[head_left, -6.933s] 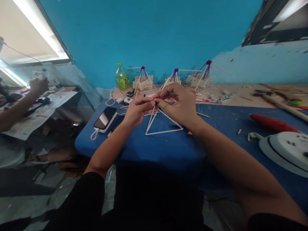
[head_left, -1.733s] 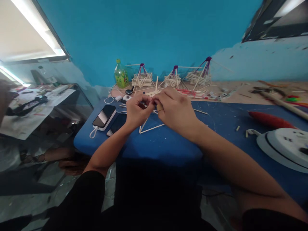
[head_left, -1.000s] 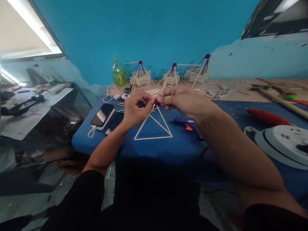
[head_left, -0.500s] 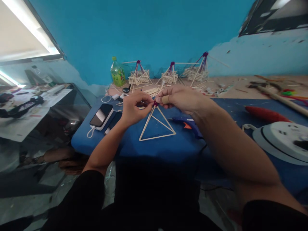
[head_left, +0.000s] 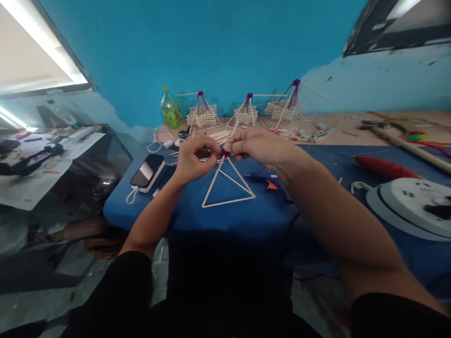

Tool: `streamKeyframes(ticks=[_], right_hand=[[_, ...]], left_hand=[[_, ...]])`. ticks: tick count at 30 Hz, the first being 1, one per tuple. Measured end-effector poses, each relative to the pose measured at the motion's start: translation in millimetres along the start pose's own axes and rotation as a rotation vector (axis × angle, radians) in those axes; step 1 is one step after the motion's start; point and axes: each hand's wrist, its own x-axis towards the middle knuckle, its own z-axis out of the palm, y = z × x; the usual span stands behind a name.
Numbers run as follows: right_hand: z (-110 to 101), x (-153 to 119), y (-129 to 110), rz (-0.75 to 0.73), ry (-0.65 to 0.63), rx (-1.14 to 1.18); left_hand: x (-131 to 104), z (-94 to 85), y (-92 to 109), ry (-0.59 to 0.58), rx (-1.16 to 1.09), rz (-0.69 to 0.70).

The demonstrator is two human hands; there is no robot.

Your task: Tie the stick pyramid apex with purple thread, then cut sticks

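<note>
A triangular frame of thin wooden sticks (head_left: 229, 202) stands on the blue table surface, its top bound with dark purple-red yarn (head_left: 224, 152). My left hand (head_left: 193, 157) is closed, thumb and forefinger pinching at the left of that bound top. From the right, my right hand (head_left: 260, 145) pinches the yarn at the same spot, with a tan band round one finger. The fingers partly hide the joint. Just right of the frame, partly behind my right forearm, lies a blue glue gun (head_left: 266, 177) with an orange trigger.
Stick models with purple tops (head_left: 202, 115) stand along the wall beside a green-labelled bottle (head_left: 171, 111). Loose sticks (head_left: 221, 136) lie behind my hands. A phone (head_left: 148, 170) on a white block is at left. A round white device (head_left: 416, 204) and a red tapered object (head_left: 385, 166) are at right.
The view has shifted slightly. Both hands keep their pinch at the yarn-bound top, with only slight finger movement; the frame stays in place on the table.
</note>
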Motion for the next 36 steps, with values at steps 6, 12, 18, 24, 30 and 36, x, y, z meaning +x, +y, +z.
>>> streamKeyframes(ticks=[6,12,18,24,30,36], right_hand=[[2.1,-1.1,-5.1,0.013,0.039,-0.039],[1.6,-1.4,-3.8,-0.009,0.019,-0.026],[1.5,-1.1,-4.5,0.053,0.007,-0.02],[5.5,-4.4,-13.3,0.132,0.038,-0.027],[7.4,-7.0,-22.0,0.198,0.025,-0.036],[3.5,-6.8,-16.1,0.175,0.026,-0.111]], left_hand=[[-1.4,0.5,2.9,-0.035,-0.069,-0.086],[-0.7,2.9,3.1,-0.01,-0.058,-0.11],[-0.4,5.0,3.0,0.01,-0.034,-0.111],[-1.1,8.4,2.4,0.046,-0.016,-0.086],[0.7,7.3,-1.4,0.024,-0.146,-0.161],[2.1,6.4,-3.2,-0.02,-0.267,-0.219]])
